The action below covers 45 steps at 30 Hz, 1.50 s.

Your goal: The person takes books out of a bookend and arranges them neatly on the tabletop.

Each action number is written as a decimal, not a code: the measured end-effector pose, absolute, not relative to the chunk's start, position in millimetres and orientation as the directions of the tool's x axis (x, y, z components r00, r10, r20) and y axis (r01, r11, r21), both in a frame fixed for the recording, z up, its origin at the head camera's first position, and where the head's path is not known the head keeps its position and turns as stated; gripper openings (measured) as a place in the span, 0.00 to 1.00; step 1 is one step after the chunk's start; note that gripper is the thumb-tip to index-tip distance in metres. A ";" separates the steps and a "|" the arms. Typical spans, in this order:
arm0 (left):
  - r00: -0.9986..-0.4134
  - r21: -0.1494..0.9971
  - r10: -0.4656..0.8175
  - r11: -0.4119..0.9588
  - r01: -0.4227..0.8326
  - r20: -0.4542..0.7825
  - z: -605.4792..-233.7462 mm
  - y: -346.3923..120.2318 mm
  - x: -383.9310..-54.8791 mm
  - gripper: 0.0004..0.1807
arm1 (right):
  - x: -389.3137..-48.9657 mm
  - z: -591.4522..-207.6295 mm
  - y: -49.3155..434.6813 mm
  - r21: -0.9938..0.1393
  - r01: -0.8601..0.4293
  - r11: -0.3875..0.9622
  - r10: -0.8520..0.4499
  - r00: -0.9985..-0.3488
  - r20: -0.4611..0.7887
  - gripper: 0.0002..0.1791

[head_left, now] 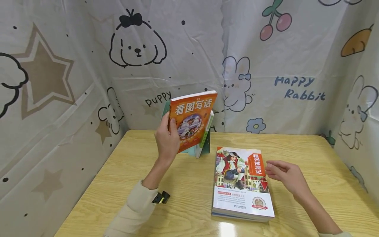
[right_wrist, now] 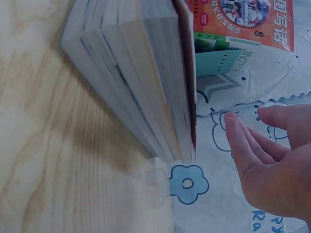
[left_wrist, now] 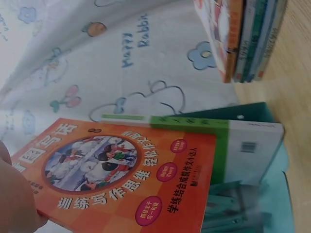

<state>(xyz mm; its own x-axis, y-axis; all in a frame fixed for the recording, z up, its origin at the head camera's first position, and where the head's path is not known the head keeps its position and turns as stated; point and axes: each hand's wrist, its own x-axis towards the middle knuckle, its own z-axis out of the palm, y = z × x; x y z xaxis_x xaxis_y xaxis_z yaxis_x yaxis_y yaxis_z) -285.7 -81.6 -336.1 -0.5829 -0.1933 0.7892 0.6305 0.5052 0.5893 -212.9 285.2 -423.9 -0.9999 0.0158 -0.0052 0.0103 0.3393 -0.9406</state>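
My left hand point(head_left: 167, 141) grips an orange book point(head_left: 192, 123) by its left edge, thumb on the front cover. Tilted, the book overlaps a teal book stand point(left_wrist: 279, 199) and a green-and-white book point(left_wrist: 252, 145) standing in it. To the right on the table lies a stack of books point(head_left: 242, 197), topped by one with a figure in a hat on its cover. Beside the right edge of that stack is my right hand point(head_left: 288, 179), fingers extended and holding nothing. In the right wrist view, the stack's page edges point(right_wrist: 131, 63) show several thick volumes.
A light wood table point(head_left: 308, 217) carries everything. Cloth curtains point(head_left: 189, 49) with cartoon prints close in the back and both sides. The teal stand is near the back edge. A dark strap clip point(head_left: 161, 197) hangs at my left sleeve.
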 end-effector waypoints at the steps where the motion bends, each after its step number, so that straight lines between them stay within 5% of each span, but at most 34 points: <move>1: -0.578 0.582 -0.184 0.503 0.640 0.795 -333.9 -81.1 -283.5 0.16 | -213.1 -422.3 284.3 -0.939 -0.004 0.343 0.009 -1.000 0.008 0.31; 13: -0.574 0.562 -0.110 0.418 0.714 0.811 -316.6 -72.9 -257.8 0.16 | -215.7 -405.3 268.0 -0.919 -0.206 0.337 -0.069 -0.979 0.194 0.27; 32: -0.787 0.783 0.063 0.079 0.617 0.614 -316.4 -37.7 -229.6 0.18 | -221.8 -387.5 238.2 -0.918 -0.325 0.226 -0.226 -0.934 0.275 0.25; 45: -0.848 0.846 0.090 0.068 0.529 0.523 -327.3 -31.1 -236.7 0.19 | -217.4 -392.8 245.0 -0.842 -0.464 0.277 -0.204 -0.884 0.420 0.12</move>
